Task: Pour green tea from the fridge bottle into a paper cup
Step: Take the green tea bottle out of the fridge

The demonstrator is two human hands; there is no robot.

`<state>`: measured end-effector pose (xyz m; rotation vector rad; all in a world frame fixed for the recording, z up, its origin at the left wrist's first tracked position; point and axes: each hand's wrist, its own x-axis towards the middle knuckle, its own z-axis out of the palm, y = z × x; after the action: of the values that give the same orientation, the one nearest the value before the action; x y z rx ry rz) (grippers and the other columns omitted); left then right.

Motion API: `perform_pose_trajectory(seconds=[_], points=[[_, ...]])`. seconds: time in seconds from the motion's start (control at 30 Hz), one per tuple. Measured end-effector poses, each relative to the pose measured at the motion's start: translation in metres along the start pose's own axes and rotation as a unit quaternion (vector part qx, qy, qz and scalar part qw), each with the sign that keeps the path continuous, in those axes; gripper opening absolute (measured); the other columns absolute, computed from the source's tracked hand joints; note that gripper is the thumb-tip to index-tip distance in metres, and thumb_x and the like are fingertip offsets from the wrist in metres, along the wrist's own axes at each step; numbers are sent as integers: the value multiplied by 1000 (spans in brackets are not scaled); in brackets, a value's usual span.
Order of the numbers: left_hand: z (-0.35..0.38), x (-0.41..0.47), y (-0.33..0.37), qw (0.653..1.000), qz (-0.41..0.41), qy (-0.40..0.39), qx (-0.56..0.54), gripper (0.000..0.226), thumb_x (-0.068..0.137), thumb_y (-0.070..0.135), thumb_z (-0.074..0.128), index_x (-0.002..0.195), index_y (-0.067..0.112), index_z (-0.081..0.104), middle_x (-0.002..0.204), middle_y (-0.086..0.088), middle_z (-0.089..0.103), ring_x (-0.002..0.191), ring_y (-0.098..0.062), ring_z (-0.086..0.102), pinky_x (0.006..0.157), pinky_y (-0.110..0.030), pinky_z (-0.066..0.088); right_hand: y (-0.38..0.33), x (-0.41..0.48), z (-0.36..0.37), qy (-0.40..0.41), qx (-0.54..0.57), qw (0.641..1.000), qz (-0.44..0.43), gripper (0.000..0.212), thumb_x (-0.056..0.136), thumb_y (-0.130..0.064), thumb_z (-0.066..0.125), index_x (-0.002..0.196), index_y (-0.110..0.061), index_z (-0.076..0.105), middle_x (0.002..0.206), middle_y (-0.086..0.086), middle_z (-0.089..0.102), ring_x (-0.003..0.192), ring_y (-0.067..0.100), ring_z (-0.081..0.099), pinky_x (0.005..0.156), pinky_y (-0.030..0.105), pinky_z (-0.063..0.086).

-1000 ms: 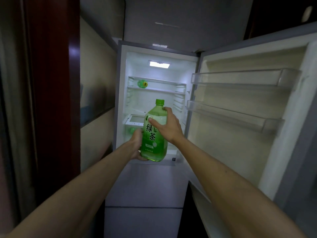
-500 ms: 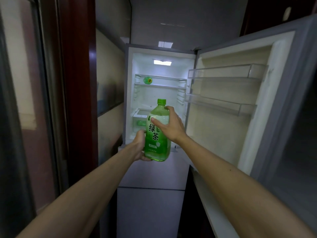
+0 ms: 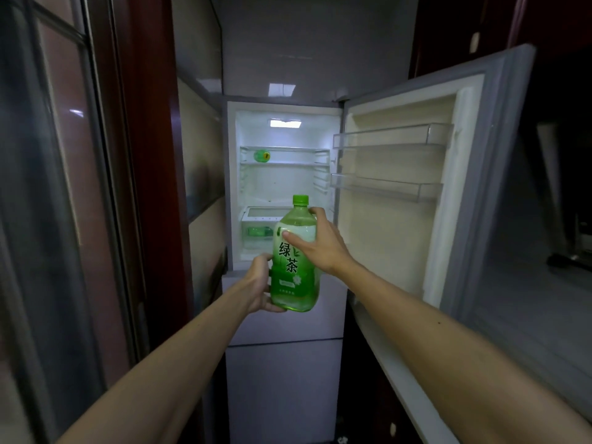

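Gripping the green tea bottle (image 3: 294,283) at its shoulder with the right hand (image 3: 323,248): thumb laid across the top of the label, fingers curled round the far side below the neck. Cupping the bottle's lower left side and base with the left hand (image 3: 256,286), fingers curled underneath. Bottle upright, green cap (image 3: 300,200) on, held in the air in front of the open fridge (image 3: 231,187), base just below the lower lip of the lit compartment.

Fridge door (image 3: 384,251) swung open to the right, two clear door shelves (image 3: 390,136) projecting inward above the right hand, well apart from it. Free space between bottle and the door's inner face; free space also above the cap, up to the upper shelf carrying a small green bottle (image 3: 261,155). Crisper drawer (image 3: 256,219) behind the held bottle, something green inside, partly hidden. Wall (image 3: 201,155) close along the fridge's left side; dark wooden frame (image 3: 153,187) nearer, beside the left forearm. Closed lower drawer fronts (image 3: 282,379) beneath both arms.

Both arms stretched forward, nearly straight, converging on the bottle; right forearm running close beside the door's lower edge.
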<state>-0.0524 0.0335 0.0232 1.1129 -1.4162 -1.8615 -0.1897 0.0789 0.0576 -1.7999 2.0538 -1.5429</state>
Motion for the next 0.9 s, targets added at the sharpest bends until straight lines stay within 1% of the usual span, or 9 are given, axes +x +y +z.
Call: perform_pose_trajectory(seconds=[0.07,0.17,0.23,0.33,0.47,0.57,0.63,0.7,0.9], points=[[-1,-6,-6,1000,-8,5,9,44,94,42,32,94,11,63,105,-20,63,102,-40,60,81,-49,52,-3,-17,-2,8,2,1000,10,69,73,-62,71,126,-29,40,121,-2,61,105,20,61,88,39,52],[6,-11,-20,1000,-10,-5,14,46,93,42,32,98,10,64,105,-21,63,101,-41,60,77,-48,53,-4,-41,-8,25,-22,999,16,72,67,-70,67,123,-33,42,118,-2,61,101,20,62,86,42,53],[15,-15,-27,1000,-15,-16,15,49,94,44,30,104,9,63,106,-21,63,99,-41,60,72,-47,53,-5,-54,-17,30,-34,999,26,73,69,-69,68,126,-32,41,122,-1,60,104,21,61,87,41,52],[37,-27,-32,999,-16,-40,23,47,94,45,29,101,9,60,107,-21,62,99,-41,59,72,-47,52,-3,-76,-42,49,-50,997,41,74,72,-65,69,131,-31,39,129,1,57,111,23,58,91,42,49],[87,-50,-37,996,-1,-82,35,48,96,46,27,103,11,59,106,-20,62,100,-40,59,78,-50,51,-2,-107,-93,81,-72,993,56,73,72,-65,70,130,-32,39,126,2,57,110,24,58,92,44,49],[137,-73,-44,991,5,-129,36,47,97,45,25,99,13,60,102,-17,62,94,-37,60,82,-51,51,-2,-136,-143,116,-106,985,65,75,71,-67,69,130,-32,38,127,3,56,111,25,57,93,44,49],[169,-88,-51,985,-2,-168,28,48,97,45,24,100,12,59,101,-17,62,91,-36,60,86,-54,48,-1,-157,-175,132,-133,979,75,76,72,-66,69,132,-32,39,129,4,56,115,26,56,95,40,47],[201,-106,-61,978,-10,-209,22,46,96,44,25,99,11,57,103,-18,62,94,-38,59,87,-57,46,1,-183,-208,146,-160,972,91,75,72,-66,69,132,-33,39,130,3,56,116,26,55,95,39,46],[285,-171,-98,956,-22,-288,51,46,96,43,24,101,12,58,110,-20,62,102,-42,59,88,-61,48,8,-271,-291,194,-200,951,132,72,68,-69,68,126,-38,38,121,2,58,109,26,58,94,45,48]])
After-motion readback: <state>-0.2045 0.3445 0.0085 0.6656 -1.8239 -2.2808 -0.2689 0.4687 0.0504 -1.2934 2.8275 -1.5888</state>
